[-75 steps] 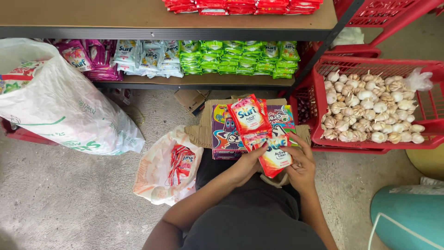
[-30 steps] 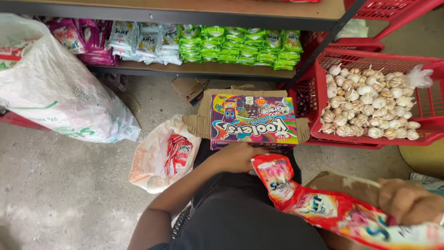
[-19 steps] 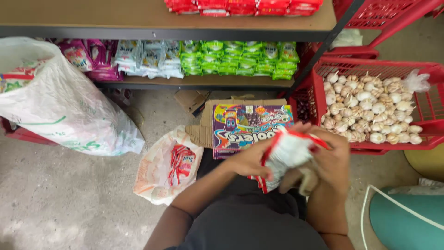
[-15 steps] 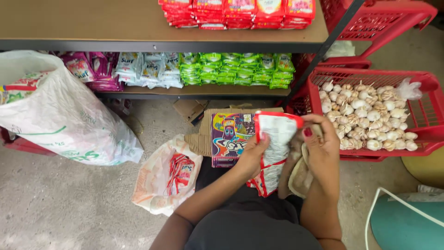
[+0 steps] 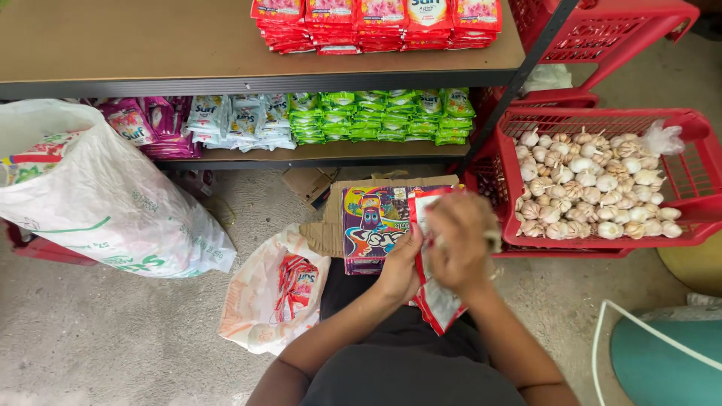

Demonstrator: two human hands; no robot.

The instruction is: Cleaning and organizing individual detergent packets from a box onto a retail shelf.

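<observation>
Sachet strip (image 5: 435, 301) hangs with its long axis near vertical, tail pointing down, gripped by left hand (image 5: 400, 265) and right hand (image 5: 460, 242) over colourful box (image 5: 376, 225).

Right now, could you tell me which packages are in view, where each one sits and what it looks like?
Red sachet strip: held in both hands, white back showing.
Colourful box: flat, purple and yellow, ahead of the hands on cardboard.
Red packets: stacked on the top shelf.
Green packets: stacked on the lower shelf.
Pink packets: lower shelf, left.
White sack: bulging, floor left.
</observation>
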